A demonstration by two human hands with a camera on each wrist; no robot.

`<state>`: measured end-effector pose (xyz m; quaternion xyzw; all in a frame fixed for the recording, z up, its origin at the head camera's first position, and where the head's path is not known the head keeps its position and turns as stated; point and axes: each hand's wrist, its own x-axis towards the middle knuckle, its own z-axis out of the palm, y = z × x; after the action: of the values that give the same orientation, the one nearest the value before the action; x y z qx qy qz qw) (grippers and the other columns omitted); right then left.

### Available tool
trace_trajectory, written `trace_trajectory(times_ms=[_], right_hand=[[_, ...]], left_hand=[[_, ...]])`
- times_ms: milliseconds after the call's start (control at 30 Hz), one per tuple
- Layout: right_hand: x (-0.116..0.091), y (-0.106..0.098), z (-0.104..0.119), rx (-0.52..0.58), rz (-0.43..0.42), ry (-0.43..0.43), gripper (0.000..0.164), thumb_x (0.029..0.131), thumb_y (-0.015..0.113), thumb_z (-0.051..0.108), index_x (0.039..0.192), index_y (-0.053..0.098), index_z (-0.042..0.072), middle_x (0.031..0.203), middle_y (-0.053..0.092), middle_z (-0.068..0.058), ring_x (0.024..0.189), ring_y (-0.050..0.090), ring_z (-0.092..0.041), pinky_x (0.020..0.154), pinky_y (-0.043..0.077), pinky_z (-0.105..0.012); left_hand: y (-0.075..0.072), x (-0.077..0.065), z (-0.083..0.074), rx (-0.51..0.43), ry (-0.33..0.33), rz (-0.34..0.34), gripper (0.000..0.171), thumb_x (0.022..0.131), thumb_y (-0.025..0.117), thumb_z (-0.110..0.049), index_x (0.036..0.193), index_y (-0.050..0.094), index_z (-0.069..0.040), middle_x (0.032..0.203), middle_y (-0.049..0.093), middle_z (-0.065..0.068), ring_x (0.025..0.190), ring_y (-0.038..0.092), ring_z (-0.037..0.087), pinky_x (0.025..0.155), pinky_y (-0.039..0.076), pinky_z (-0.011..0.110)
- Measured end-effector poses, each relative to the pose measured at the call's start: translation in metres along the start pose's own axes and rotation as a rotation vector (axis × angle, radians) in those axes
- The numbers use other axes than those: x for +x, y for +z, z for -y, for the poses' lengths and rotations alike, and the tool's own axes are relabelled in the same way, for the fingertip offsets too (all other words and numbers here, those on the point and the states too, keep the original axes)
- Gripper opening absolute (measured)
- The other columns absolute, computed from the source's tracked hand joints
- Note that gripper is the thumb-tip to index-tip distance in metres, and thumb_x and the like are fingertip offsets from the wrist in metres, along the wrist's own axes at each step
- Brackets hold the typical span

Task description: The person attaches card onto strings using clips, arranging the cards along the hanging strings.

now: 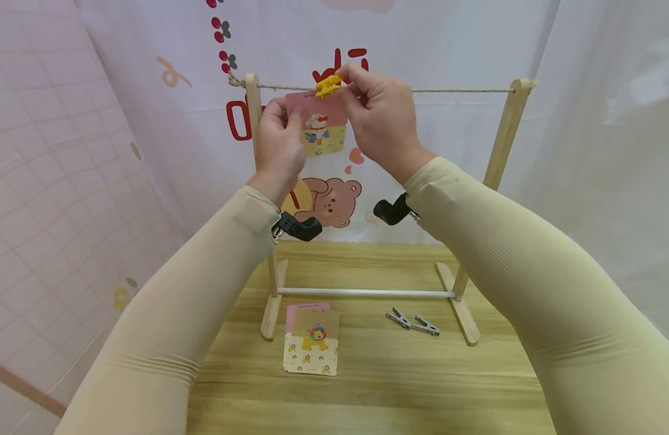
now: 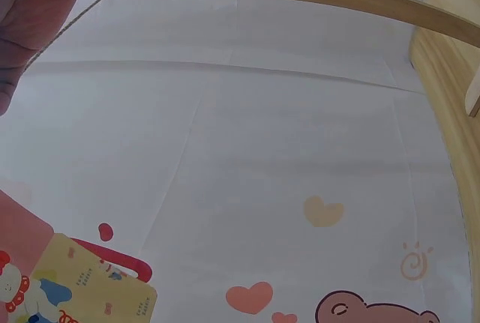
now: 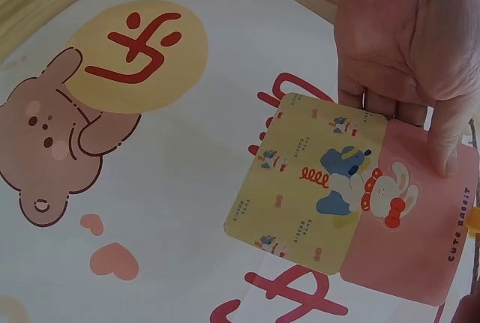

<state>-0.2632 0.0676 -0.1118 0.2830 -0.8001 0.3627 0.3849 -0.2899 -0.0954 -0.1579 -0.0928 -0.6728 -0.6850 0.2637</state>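
A pink and yellow card (image 1: 324,130) printed with a white rabbit is held up against the twine (image 1: 448,90). My left hand (image 1: 280,142) pinches its left side, thumb on the printed face, as the right wrist view shows on the card (image 3: 352,195). At the card's top edge, my right hand (image 1: 383,112) grips a yellow clothespin (image 1: 328,86) by its handle end. The clothespin sits at the twine and the card's top; whether its tips are closed on both cannot be told.
The twine runs between two wooden posts (image 1: 506,136) joined low down by a white rod (image 1: 367,293). On the wooden table (image 1: 378,386) lie a small stack of cards (image 1: 312,356), lion print uppermost, and grey clothespins (image 1: 413,322). A printed white cloth (image 1: 448,36) hangs behind.
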Motion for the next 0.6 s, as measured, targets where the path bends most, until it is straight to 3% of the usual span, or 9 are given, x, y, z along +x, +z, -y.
trace_trajectory(times_ms=[133,433,600], right_hand=[[0.0004,0.0002,0.002,0.001,0.015,0.011,0.02,0.107,0.061,0.019,0.117,0.078,0.013,0.097,0.08,-0.007,0.065,0.049,-0.012,0.059,0.033,-0.021],[0.0022,0.0001,0.0042,-0.004,0.036,0.028,0.02,0.107,0.062,0.018,0.119,0.078,0.014,0.101,0.081,-0.005,0.072,0.061,-0.008,0.066,0.044,-0.018],[0.0023,0.0007,0.0041,-0.017,0.043,0.029,0.02,0.107,0.061,0.018,0.117,0.078,0.014,0.102,0.081,-0.005,0.073,0.061,-0.011,0.065,0.043,-0.019]], left_hand=[[-0.0005,-0.0002,-0.0008,0.008,-0.002,0.005,0.021,0.108,0.057,-0.03,0.126,0.061,-0.019,0.128,0.064,-0.002,0.123,0.058,0.013,0.11,0.048,0.033],[-0.0003,-0.0002,-0.0007,-0.001,0.01,0.004,0.022,0.108,0.058,-0.027,0.128,0.061,-0.018,0.128,0.063,-0.002,0.127,0.058,0.013,0.111,0.049,0.034],[-0.0002,-0.0005,-0.0002,-0.006,0.025,0.001,0.019,0.108,0.058,-0.026,0.125,0.062,-0.018,0.121,0.062,-0.002,0.125,0.059,0.014,0.11,0.049,0.036]])
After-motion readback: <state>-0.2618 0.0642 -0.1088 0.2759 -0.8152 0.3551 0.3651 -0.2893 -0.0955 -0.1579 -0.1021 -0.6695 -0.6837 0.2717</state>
